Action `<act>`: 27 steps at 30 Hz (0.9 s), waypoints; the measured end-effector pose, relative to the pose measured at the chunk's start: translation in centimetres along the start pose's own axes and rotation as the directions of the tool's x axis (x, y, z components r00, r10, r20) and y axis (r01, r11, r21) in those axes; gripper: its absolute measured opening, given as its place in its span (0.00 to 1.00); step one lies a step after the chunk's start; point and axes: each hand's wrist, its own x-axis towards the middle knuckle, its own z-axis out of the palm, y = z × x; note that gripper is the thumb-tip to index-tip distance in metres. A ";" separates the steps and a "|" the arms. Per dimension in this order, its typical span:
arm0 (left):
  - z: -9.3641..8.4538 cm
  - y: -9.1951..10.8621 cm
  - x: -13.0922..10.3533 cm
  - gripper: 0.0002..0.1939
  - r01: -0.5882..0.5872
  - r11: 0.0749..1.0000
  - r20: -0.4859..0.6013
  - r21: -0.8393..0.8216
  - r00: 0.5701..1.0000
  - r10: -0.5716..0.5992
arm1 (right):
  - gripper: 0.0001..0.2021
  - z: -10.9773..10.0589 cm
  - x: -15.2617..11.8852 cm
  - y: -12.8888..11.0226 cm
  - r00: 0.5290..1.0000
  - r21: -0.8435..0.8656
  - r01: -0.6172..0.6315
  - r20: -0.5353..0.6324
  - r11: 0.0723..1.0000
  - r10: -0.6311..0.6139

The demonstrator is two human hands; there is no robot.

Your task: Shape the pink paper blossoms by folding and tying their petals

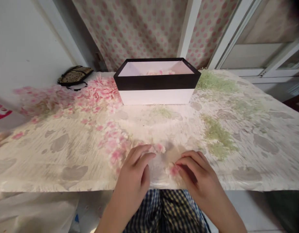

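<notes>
Between thumb and fingertips, my right hand (198,171) pinches a pink artificial flower (173,169) low over the near part of the table. My left hand (136,166) is held with thumb and fingers apart and nothing visible between them. Just beyond its fingertips lies a loose pink-and-white flower (160,148). A pile of pink flower heads (114,140) rests beside my left hand, partly hidden by it. To the right of my right hand is a clump of thin green strands (218,137).
A white box with a black rim (156,83) stands at the back, pink flowers inside. More pink flowers (98,89) are heaped left of it, near a patterned pouch (76,76). Green strands (214,81) lie to its right. Another person's hand (1,139) shows at the left edge.
</notes>
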 end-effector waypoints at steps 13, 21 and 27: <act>0.2 1.8 -0.8 0.24 -0.122 0.982 0.048 -0.142 0.990 0.130 | 0.07 -0.7 -0.2 -0.3 0.995 0.207 0.009 0.092 0.978 -0.028; 1.0 2.0 0.7 0.11 -0.128 0.920 0.079 -0.371 0.983 0.168 | 0.08 -2.3 -0.1 -1.0 0.976 0.412 -0.104 0.218 0.905 0.013; 1.4 1.1 1.0 0.04 0.143 0.905 -0.043 -0.401 0.984 -0.175 | 0.06 -3.3 0.7 3.2 0.942 -0.337 -0.260 -0.293 0.905 0.162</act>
